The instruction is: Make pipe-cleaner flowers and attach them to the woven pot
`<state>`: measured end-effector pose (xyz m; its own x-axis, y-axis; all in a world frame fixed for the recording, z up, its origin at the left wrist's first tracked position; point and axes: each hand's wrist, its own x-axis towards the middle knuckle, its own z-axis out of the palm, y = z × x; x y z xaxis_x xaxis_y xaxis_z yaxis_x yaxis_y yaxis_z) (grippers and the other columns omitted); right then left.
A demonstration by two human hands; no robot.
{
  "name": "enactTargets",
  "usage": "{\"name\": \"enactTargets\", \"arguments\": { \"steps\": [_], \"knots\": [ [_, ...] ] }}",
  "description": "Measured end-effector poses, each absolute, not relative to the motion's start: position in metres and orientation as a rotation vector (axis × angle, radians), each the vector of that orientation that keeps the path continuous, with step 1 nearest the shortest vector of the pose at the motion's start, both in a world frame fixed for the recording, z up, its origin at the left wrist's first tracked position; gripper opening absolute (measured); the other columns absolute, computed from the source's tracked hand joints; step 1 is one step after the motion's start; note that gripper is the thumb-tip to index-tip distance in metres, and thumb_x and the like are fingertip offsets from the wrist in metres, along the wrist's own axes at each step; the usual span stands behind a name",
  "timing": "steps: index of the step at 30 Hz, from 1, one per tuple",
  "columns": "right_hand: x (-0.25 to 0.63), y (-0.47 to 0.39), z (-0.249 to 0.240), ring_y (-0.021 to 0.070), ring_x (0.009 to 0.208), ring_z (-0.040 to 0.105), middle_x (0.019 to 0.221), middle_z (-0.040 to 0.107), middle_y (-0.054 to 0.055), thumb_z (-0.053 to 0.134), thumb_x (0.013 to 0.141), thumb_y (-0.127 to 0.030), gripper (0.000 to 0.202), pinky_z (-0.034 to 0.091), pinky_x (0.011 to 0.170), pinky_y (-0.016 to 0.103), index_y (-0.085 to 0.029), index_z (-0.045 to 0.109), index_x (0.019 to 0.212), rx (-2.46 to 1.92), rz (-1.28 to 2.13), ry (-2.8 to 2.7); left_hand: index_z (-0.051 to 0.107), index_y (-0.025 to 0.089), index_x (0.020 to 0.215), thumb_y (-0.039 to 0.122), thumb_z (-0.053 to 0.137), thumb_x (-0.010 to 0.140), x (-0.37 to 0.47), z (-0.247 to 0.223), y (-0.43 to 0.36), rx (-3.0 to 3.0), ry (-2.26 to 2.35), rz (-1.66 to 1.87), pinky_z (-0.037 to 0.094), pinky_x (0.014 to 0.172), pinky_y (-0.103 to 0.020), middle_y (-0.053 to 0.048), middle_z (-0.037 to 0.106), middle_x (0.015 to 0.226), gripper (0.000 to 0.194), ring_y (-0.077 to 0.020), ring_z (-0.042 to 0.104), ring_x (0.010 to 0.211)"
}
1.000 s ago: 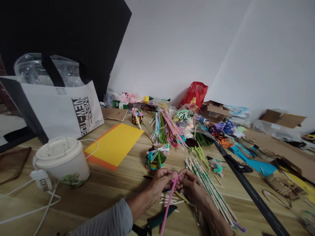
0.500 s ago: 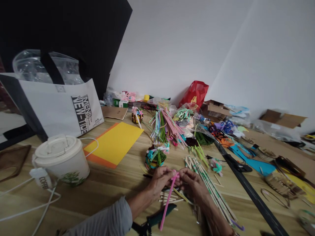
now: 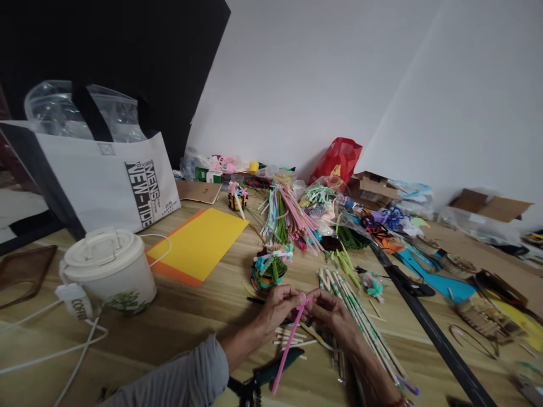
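Between my two hands is a pink pipe cleaner (image 3: pixel 288 349), its upper end bent into a small knot or loop and its long tail hanging down toward me. My left hand (image 3: pixel 275 308) pinches that bent end from the left. From the other side, the fingertips of my right hand (image 3: pixel 331 314) close on the same end. Just beyond them sits a small round pot (image 3: pixel 268 268) wrapped in green, yellow and blue pipe cleaners. Under the hanging tail lie dark-handled pliers or shears (image 3: pixel 271 370) and several short wooden sticks (image 3: pixel 292 337).
Long green-and-white wrapped sticks (image 3: pixel 360 322) lie right of my hands. Behind are bundled pipe cleaners (image 3: pixel 288 217) and yellow paper (image 3: pixel 207 240). A white lidded cup (image 3: pixel 112 271) and a shopping bag (image 3: pixel 110 181) stand left. A black strip (image 3: pixel 436 333) crosses the right side.
The view has shifted slightly. Both hands stay at nearly the same place on the pink pipe cleaner, with only small finger movements at its bent end.
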<state>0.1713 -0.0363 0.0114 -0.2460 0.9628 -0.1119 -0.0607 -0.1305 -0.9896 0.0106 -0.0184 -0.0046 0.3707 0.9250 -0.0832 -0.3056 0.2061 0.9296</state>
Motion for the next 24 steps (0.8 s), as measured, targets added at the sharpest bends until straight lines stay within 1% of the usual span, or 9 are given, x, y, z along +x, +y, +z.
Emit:
{"name": "enactTargets", "arguments": {
  "steps": [4,9,12,16,18,21,24],
  "knots": [
    [0.173,-0.035,0.01,0.0102,0.057,0.055,0.065,0.063,0.0,0.08,0.068,-0.044,0.032,0.04,0.05,0.019,-0.017,0.065,0.078,-1.123,1.496,-1.235,0.063,0.014,0.072,0.048,0.074,0.068,0.014,-0.01,-0.016,1.028,0.781,0.997,0.044,0.058,-0.024,-0.005,0.067,0.072,0.036,-0.014,0.059,0.061],
    [0.174,-0.035,0.01,0.0081,0.054,0.052,0.063,0.061,-0.002,0.08,0.068,-0.042,0.03,0.04,0.051,0.018,-0.017,0.067,0.076,-1.125,1.465,-1.272,0.063,0.013,0.068,0.047,0.076,0.064,0.013,-0.003,-0.02,1.034,0.837,1.045,0.039,0.055,-0.024,-0.002,0.062,0.064,0.036,-0.0126,0.053,0.058],
    [0.176,-0.035,0.011,0.0094,0.057,0.054,0.064,0.063,-0.001,0.078,0.071,-0.042,0.028,0.04,0.052,0.019,-0.017,0.065,0.074,-1.124,1.456,-1.292,0.064,0.014,0.069,0.044,0.076,0.063,0.01,0.005,-0.023,0.961,0.823,0.993,0.041,0.058,-0.026,-0.002,0.061,0.065,0.033,-0.0135,0.053,0.059],
    [0.175,-0.038,0.015,0.0124,0.06,0.056,0.068,0.064,0.0,0.075,0.074,-0.043,0.027,0.043,0.055,0.022,-0.018,0.063,0.074,-1.105,1.427,-1.361,0.064,0.014,0.067,0.034,0.074,0.063,0.01,0.006,-0.021,0.864,0.78,0.926,0.044,0.063,-0.029,-0.003,0.062,0.067,0.023,-0.0137,0.054,0.059],
    [0.175,-0.039,0.02,0.0145,0.064,0.057,0.07,0.064,0.001,0.071,0.078,-0.043,0.025,0.045,0.06,0.026,-0.019,0.064,0.075,-1.061,1.364,-1.458,0.065,0.015,0.067,0.029,0.073,0.064,0.011,0.002,-0.019,0.801,0.747,0.892,0.045,0.065,-0.03,-0.003,0.062,0.067,0.016,-0.0137,0.054,0.059],
    [0.176,-0.041,0.027,0.0175,0.073,0.059,0.074,0.063,0.002,0.064,0.084,-0.041,0.024,0.046,0.069,0.029,-0.019,0.065,0.075,-1.011,1.158,-1.659,0.067,0.015,0.066,0.024,0.072,0.065,0.012,-0.004,-0.016,0.709,0.657,0.854,0.045,0.067,-0.03,-0.003,0.063,0.065,0.01,-0.0139,0.054,0.058],
    [0.178,-0.042,0.032,0.0197,0.078,0.059,0.079,0.063,0.005,0.062,0.086,-0.042,0.026,0.046,0.073,0.031,-0.019,0.066,0.075,-1.03,1.015,-1.761,0.069,0.013,0.067,0.024,0.076,0.062,0.013,-0.003,-0.017,0.662,0.592,0.851,0.044,0.064,-0.028,-0.004,0.065,0.066,0.014,-0.0131,0.055,0.058]
  ]
}}
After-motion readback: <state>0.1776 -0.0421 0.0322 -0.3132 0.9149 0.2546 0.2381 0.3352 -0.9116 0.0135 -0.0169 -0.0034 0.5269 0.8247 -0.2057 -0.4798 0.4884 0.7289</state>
